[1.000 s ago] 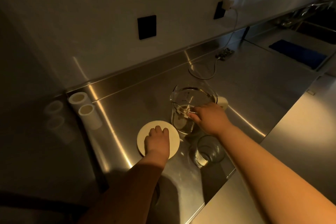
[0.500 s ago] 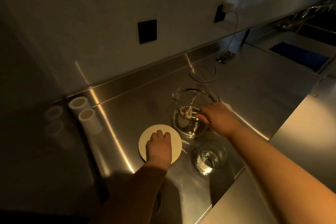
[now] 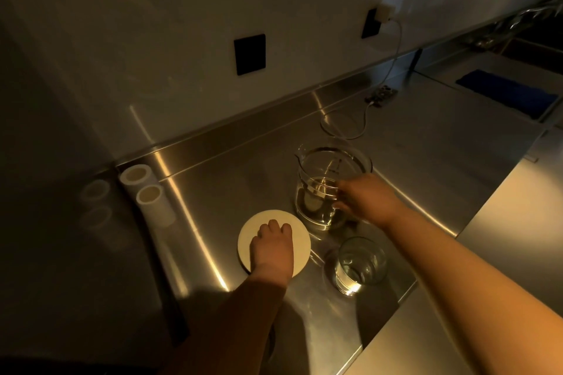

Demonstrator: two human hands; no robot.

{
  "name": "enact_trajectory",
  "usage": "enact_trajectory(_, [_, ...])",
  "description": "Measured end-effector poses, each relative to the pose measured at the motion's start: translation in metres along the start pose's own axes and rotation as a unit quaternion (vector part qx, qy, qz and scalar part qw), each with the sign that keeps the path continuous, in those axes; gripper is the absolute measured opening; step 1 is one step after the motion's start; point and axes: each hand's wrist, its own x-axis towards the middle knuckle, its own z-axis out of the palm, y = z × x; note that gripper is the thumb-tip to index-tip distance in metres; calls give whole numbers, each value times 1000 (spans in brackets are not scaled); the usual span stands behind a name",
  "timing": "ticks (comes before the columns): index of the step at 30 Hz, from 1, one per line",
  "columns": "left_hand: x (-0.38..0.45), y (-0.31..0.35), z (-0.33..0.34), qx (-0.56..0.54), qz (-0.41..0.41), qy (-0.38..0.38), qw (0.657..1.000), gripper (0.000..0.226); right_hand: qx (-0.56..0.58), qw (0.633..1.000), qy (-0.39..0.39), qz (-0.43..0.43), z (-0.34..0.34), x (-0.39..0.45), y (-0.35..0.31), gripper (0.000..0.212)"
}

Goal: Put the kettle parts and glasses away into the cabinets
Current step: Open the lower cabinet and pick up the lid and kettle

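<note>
Glass kettle jug point(image 3: 330, 186) stands upright on the steel surface point(image 3: 441, 143), your right hand point(image 3: 367, 199) wrapped around its near side. White round kettle base point(image 3: 272, 242) just left of it, your left hand point(image 3: 271, 250) flat on top, gripping nothing. Empty glass point(image 3: 361, 265) near.

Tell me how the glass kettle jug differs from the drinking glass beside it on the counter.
The glass kettle jug is wider and taller than the drinking glass. The jug's rim has a pouring spout; the glass's rim is plain and round. The right hand is at the jug's side, while nothing touches the glass. The jug stands farther back, the glass nearer the counter edge. Both are clear and upright.
</note>
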Motion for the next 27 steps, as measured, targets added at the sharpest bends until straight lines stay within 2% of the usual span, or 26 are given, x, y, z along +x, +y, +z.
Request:
enact_trajectory(2, [0,1,1,-1,3,2,1000,59,-19,999,-26,25,-1,5,-1,21])
enact_trajectory(11, [-2,0,-2,3,1,3,1000,59,-6,998,-25,63,3,6,-7,20])
enact_trajectory(18, [-6,7,-5,8,14,2,1000,61,17,998,31,49,6,-3,-15,10])
enact_trajectory(24, [-6,10,-6,13,22,0,1000,68,-10,996,81,35,15,-8,-17,20])
enact_trajectory(27, [-7,10,-8,7,26,-4,1000,72,5,995,97,29,15,-9,-16,14])
